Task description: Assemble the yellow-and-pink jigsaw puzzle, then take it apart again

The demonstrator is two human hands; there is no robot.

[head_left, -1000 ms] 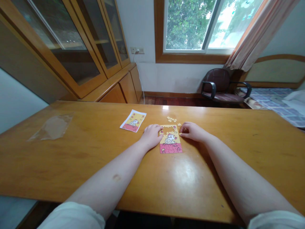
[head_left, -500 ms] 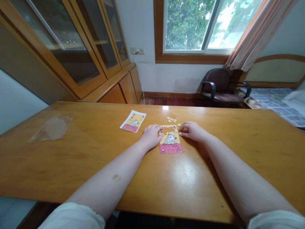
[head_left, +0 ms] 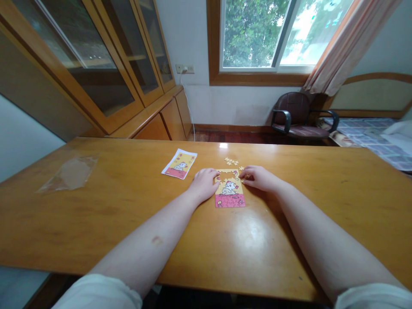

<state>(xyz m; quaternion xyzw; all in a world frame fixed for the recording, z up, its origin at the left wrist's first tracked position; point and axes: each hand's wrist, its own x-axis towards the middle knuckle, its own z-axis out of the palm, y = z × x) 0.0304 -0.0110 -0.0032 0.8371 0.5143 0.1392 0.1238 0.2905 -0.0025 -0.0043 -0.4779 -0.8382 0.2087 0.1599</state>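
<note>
Two curled hands flank the puzzle (head_left: 229,191) on the worktop (head_left: 128,206). Left hand (head_left: 204,183) hides its left edge; grip indeterminate. Right hand (head_left: 260,177) pinches a barely discernible piece (head_left: 247,176).

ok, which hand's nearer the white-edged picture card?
Left. The left hand rests right of the white-edged picture card, at the left edge of the pink-and-yellow jigsaw puzzle; the right hand sits across the puzzle, farther right.
</note>
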